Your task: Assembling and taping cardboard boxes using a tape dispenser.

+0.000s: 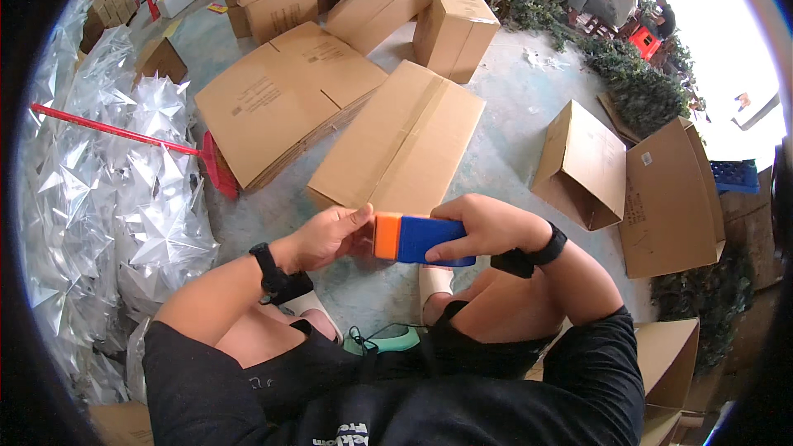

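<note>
Blue-orange block (423,239) at frame center, over lap. Right hand (487,227) wrapped round blue end, left hand (330,235) thumb on orange end. Best kept level w/ firm, steady grip, above floor (512,116).

We are in what looks like a packing or storage yard of a small workshop, with a bare concrete floor (512,91) stretching out ahead of our hands. Just beyond our hands lie flattened cardboard boxes (285,99), with sealed cartons (453,29) stacked farther off and open ones (582,165) to the right of our right hand. To the left of our left hand a large heap of shiny silver star-shaped goods in clear bags (124,190) rises beside a red broom (165,149), and dark green artificial foliage (636,87) is piled far ahead on the right.
</note>
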Demonstrator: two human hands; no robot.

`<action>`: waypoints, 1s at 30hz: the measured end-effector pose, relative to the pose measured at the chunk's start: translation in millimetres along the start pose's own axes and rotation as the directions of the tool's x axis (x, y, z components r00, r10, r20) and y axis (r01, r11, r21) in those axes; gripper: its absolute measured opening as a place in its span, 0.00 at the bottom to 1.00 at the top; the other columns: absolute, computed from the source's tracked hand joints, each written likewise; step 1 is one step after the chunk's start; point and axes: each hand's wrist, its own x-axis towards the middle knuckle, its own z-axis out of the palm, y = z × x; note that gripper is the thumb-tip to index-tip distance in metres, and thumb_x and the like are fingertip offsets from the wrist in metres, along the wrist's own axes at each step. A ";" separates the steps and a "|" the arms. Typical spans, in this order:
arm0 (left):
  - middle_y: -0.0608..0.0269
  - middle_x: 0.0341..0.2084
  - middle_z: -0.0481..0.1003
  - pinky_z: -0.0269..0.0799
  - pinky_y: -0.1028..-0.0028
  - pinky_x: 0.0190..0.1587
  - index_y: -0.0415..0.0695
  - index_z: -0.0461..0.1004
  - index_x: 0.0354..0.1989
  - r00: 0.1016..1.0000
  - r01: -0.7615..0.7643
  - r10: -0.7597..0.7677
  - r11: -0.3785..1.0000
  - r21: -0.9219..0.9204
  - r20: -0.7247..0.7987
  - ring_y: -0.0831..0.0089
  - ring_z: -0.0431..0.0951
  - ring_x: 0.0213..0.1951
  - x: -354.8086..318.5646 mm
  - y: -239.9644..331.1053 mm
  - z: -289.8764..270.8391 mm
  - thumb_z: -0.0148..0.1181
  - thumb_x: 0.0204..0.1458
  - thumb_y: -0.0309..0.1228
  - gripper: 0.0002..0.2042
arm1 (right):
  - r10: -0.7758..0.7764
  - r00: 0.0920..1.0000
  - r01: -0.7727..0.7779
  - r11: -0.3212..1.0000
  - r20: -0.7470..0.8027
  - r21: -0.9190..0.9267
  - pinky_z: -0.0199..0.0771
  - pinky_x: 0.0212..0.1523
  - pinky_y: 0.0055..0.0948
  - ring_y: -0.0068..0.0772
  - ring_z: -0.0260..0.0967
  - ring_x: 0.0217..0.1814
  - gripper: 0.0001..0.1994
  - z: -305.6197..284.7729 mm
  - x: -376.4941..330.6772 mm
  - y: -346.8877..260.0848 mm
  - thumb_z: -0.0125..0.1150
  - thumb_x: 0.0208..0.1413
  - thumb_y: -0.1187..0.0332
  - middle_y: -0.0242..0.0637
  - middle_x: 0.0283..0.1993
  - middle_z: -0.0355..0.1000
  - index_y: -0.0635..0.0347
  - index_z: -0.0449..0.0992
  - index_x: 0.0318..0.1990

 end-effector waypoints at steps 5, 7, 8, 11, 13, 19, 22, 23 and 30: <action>0.57 0.39 0.80 0.75 0.69 0.52 0.36 0.74 0.49 0.920 -0.388 0.390 0.921 0.044 -0.050 0.72 0.80 0.43 -26.7 31.9 -22.2 0.54 0.64 0.41 0.18 | 0.089 0.983 -0.062 0.983 -0.159 0.172 0.73 0.32 0.34 0.35 0.74 0.26 0.24 2.9 -21.9 -23.8 0.66 0.55 0.48 0.44 0.26 0.75 0.66 0.77 0.36; 0.57 0.41 0.80 0.74 0.69 0.53 0.36 0.73 0.51 0.938 -0.337 0.340 0.940 0.062 -0.059 0.72 0.80 0.45 -35.7 47.6 -21.7 0.55 0.64 0.41 0.19 | 0.082 0.982 -0.073 0.996 -0.168 0.060 0.72 0.31 0.33 0.38 0.73 0.26 0.23 12.0 -37.0 -18.8 0.67 0.55 0.49 0.46 0.25 0.72 0.65 0.77 0.38; 0.57 0.43 0.79 0.73 0.70 0.54 0.36 0.73 0.52 0.951 -0.297 0.302 0.951 0.087 -0.063 0.72 0.79 0.47 -39.5 51.3 -20.3 0.55 0.64 0.41 0.19 | 0.041 0.979 -0.015 0.991 -0.200 0.132 0.71 0.31 0.33 0.39 0.72 0.26 0.24 19.8 -39.7 -12.8 0.69 0.54 0.49 0.46 0.25 0.72 0.66 0.76 0.38; 0.57 0.49 0.77 0.70 0.72 0.56 0.36 0.71 0.57 0.975 -0.220 0.209 0.960 0.171 0.078 0.74 0.76 0.51 -42.0 32.5 31.1 0.54 0.64 0.42 0.22 | -0.053 0.976 0.092 0.979 -0.211 0.181 0.69 0.30 0.31 0.34 0.68 0.24 0.24 29.3 -41.0 -18.5 0.73 0.51 0.52 0.45 0.24 0.69 0.67 0.75 0.40; 0.63 0.48 0.76 0.69 0.76 0.53 0.34 0.70 0.57 0.963 -0.190 0.164 0.976 0.107 0.213 0.81 0.73 0.47 -45.0 38.7 49.1 0.54 0.64 0.43 0.24 | -0.082 0.963 0.131 0.976 -0.258 0.176 0.68 0.29 0.29 0.27 0.64 0.24 0.24 35.3 -39.6 -26.2 0.74 0.51 0.54 0.42 0.23 0.67 0.68 0.75 0.42; 0.62 0.50 0.76 0.67 0.74 0.59 0.36 0.70 0.58 0.934 -0.209 0.189 0.977 0.037 0.303 0.78 0.74 0.51 -33.0 23.5 34.8 0.57 0.61 0.46 0.26 | -0.105 0.945 0.176 0.961 -0.310 0.212 0.66 0.27 0.28 0.26 0.61 0.23 0.23 35.0 -39.5 -25.6 0.74 0.50 0.53 0.40 0.23 0.65 0.67 0.75 0.39; 0.61 0.55 0.73 0.67 0.68 0.61 0.37 0.66 0.62 0.896 -0.079 0.224 0.930 -0.359 0.383 0.72 0.74 0.55 -37.4 10.7 43.9 0.60 0.58 0.48 0.30 | -0.094 0.942 0.213 0.910 -0.323 0.357 0.66 0.28 0.27 0.24 0.64 0.25 0.22 39.8 -31.4 -31.5 0.72 0.52 0.54 0.38 0.23 0.67 0.67 0.75 0.38; 0.61 0.55 0.73 0.67 0.68 0.61 0.37 0.66 0.62 0.888 -0.092 0.237 0.932 -0.351 0.394 0.72 0.74 0.55 -35.7 10.4 39.3 0.60 0.58 0.48 0.30 | -0.080 0.946 0.204 0.899 -0.313 0.387 0.67 0.28 0.27 0.23 0.65 0.26 0.22 40.0 -30.3 -28.7 0.72 0.52 0.54 0.37 0.23 0.68 0.67 0.75 0.38; 0.61 0.53 0.75 0.68 0.67 0.61 0.35 0.66 0.61 0.889 0.024 0.128 0.946 -0.324 0.440 0.72 0.75 0.54 -32.2 3.9 27.7 0.66 0.53 0.46 0.33 | -0.121 0.950 0.224 0.907 -0.287 0.357 0.67 0.29 0.27 0.23 0.66 0.27 0.22 50.6 -27.0 -24.1 0.71 0.53 0.54 0.37 0.24 0.69 0.67 0.76 0.39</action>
